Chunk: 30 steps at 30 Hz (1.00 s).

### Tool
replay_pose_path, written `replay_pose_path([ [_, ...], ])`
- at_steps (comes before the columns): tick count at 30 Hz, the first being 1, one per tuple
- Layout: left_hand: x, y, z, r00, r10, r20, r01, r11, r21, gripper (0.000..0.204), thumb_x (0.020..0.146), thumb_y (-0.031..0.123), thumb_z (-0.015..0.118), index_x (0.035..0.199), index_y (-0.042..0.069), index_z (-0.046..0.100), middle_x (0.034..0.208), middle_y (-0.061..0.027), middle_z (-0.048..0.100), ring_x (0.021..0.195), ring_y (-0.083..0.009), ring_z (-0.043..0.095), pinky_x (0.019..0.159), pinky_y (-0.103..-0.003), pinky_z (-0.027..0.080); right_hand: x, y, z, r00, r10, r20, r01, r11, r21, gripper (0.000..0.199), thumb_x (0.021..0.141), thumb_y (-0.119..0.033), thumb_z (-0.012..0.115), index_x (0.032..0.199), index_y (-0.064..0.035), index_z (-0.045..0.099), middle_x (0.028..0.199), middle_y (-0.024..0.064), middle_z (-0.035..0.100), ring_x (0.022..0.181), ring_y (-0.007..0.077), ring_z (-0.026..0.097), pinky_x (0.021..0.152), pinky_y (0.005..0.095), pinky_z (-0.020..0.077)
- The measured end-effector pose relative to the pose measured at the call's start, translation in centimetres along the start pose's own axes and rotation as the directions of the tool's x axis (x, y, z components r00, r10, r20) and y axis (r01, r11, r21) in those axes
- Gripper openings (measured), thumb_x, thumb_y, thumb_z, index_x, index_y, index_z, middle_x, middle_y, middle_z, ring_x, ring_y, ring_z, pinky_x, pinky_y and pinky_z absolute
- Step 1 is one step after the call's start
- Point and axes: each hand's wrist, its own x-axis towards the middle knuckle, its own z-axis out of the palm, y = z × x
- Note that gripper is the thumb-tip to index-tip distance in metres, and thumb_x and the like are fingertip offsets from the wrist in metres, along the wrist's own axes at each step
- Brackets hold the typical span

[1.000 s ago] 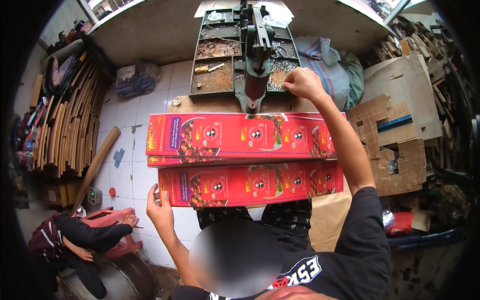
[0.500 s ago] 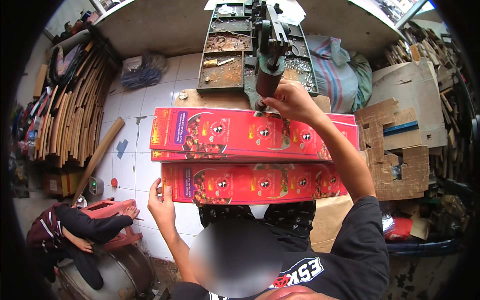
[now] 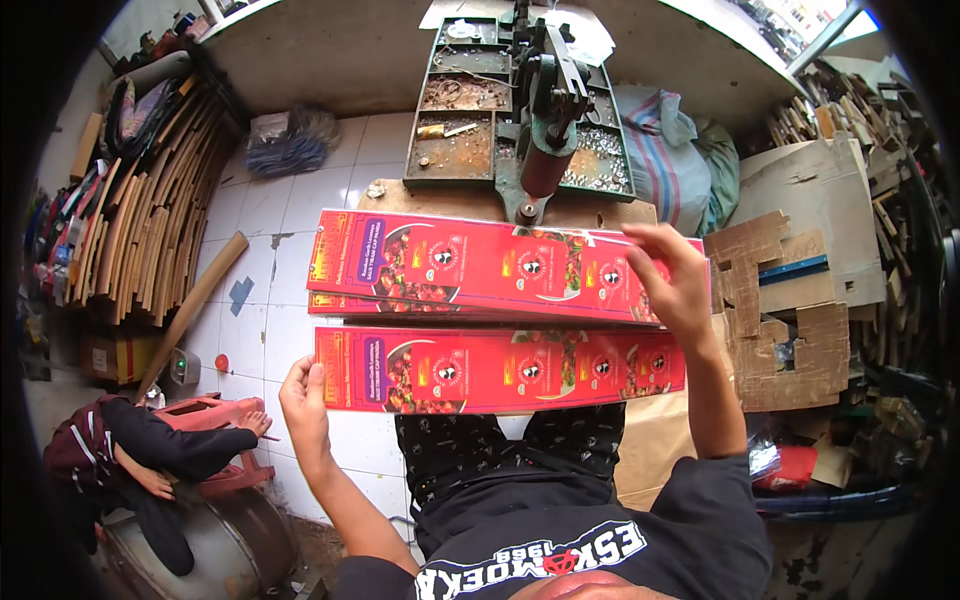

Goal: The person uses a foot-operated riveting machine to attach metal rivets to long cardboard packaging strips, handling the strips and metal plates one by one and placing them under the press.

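Two groups of long red printed sheets with food pictures lie crosswise before me: a far stack against the foot of a green hand press, and a nearer red sheet over my lap. My left hand pinches the nearer sheet at its left end, thumb at the edge. Above the right end of the far stack hovers my right hand, thumb and fingers apart, nothing visible in it. The press's lower post stands just beyond the far stack's edge.
Behind the press, a green compartment tray holds small metal pieces. Cut cardboard and stacked wood strips crowd the right; more boards lean left. Another person sits at lower left near a metal drum.
My right hand has left the press's lower post and moved right and nearer, its fingers parting. My left hand and the nearer sheet have shifted slightly left.
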Motion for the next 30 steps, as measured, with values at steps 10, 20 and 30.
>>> replay_pose_path([
  [10, -4.0, 6.1, 0.4, 0.83, 0.5, 0.247, -0.393, 0.839, -0.376, 0.02, 0.096, 0.015, 0.066, 0.102, -0.003, 0.061, 0.087, -0.0037, 0.059, 0.077, -0.009, 0.049, 0.067, -0.023, 0.036, -9.1, -1.7, -6.3, 0.331, 0.14, 0.933, -0.517, 0.854, 0.055, 0.049, 0.108, -0.033, 0.043, 0.145, -0.0006, 0.046, 0.141, 0.0175, 0.055, 0.131, 0.0272, 0.051, 0.108, 0.0385, 0.0413],
  [20, 2.2, 12.3, 17.0, 0.724, 0.204, 0.659, -0.115, 0.978, -0.176, 0.018, 0.099, 0.007, 0.059, 0.112, -0.001, 0.068, 0.097, -0.0039, 0.069, 0.091, -0.0083, 0.061, 0.081, -0.025, 0.049, -19.6, -2.1, 3.7, 0.354, -0.367, 0.86, -0.851, -0.509, 0.133, 0.077, 0.101, -0.056, 0.037, 0.157, -0.0053, 0.024, 0.11, 0.0259, 0.059, 0.097, 0.0358, 0.064, 0.08, 0.0383, 0.051],
  [30, 3.3, 10.1, 15.9, 0.751, 0.242, 0.614, -0.173, 0.97, -0.17, 0.059, 0.108, 0.043, 0.035, 0.139, -0.005, 0.05, 0.129, -0.0179, 0.059, 0.116, -0.0239, 0.061, 0.096, -0.035, 0.052, -16.3, -1.5, -1.8, 0.807, 0.364, 0.465, -0.548, 0.755, 0.36, 0.055, 0.095, -0.014, 0.067, 0.145, -0.0012, 0.048, 0.108, 0.0076, 0.065, 0.09, 0.0097, 0.057, 0.079, 0.0243, 0.0464],
])
